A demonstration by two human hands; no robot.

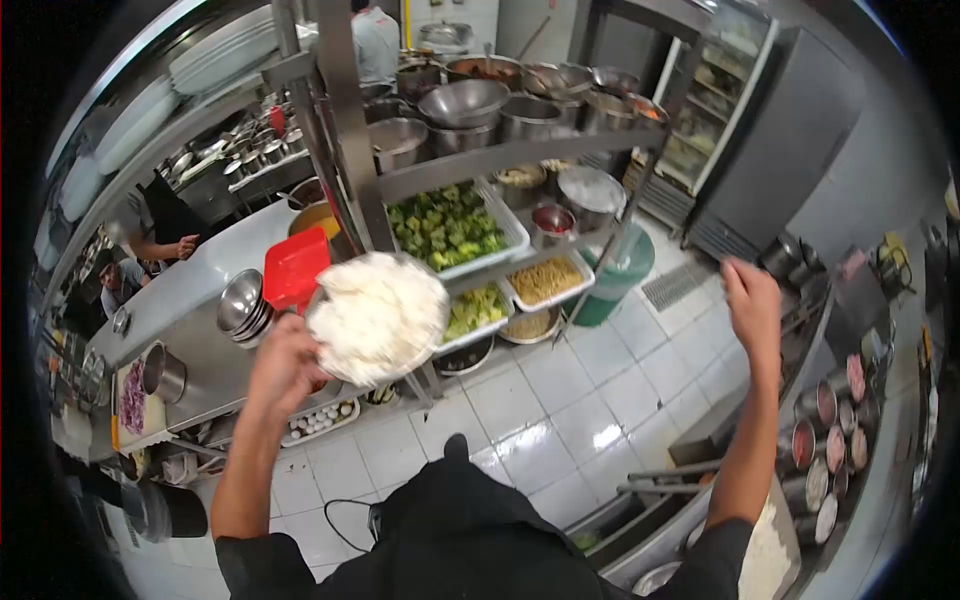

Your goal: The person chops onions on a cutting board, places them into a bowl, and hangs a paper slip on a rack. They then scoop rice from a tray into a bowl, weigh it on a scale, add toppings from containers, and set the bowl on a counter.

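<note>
My left hand (280,365) grips the rim of a round bowl (440,335) heaped with fluffy white food that looks like cooked rice (375,315). The bowl is held up in front of the steel counter, tilted a little. Just behind my left hand are a red plastic container (297,268) and a stack of steel bowls (243,303). My right hand (752,305) is raised out to the right, apart from any object. Its fingers are curled into a fist, and nothing shows in it.
Ahead stands a steel shelf (520,152) with pots and bowls. Below are trays of broccoli (450,228) and noodle-like strips (548,280), and a green bin (620,275). At right, several small containers (825,450) line a counter. Other people (150,235) work beyond the left counter.
</note>
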